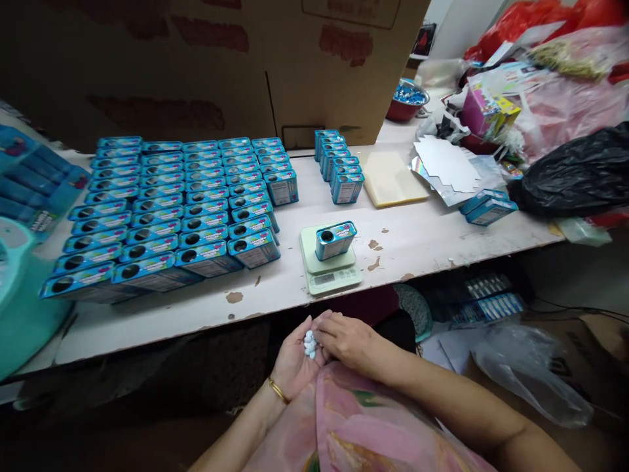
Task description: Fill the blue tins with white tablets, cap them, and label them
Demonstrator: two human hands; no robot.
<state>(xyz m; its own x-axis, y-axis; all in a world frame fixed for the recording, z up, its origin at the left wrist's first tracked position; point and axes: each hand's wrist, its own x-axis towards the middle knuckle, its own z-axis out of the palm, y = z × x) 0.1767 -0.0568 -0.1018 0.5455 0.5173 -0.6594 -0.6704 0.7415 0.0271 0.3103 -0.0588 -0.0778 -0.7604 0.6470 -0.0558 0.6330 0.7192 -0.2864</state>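
Low in front of my lap, my left hand [291, 367] is cupped palm up around a small heap of pale blue tablets [309, 345]. My right hand [351, 341] lies over its fingers from the right, fingers bent and pressed together at the edge of the heap; whatever they pinch is hidden. Beyond both hands, near the table edge, a pale green digital scale [331, 280] carries one upright blue tin [334, 242] with a dark round hole in its top. I cannot read the scale's display.
Rows of similar blue tins [152, 252] fill the table's left, with a shorter column of tins [346, 187] further back. A teal tub [29, 301] stands far left, a large cardboard box [236, 78] behind. Cream sheets [393, 177] and a black bag [574, 170] lie right.
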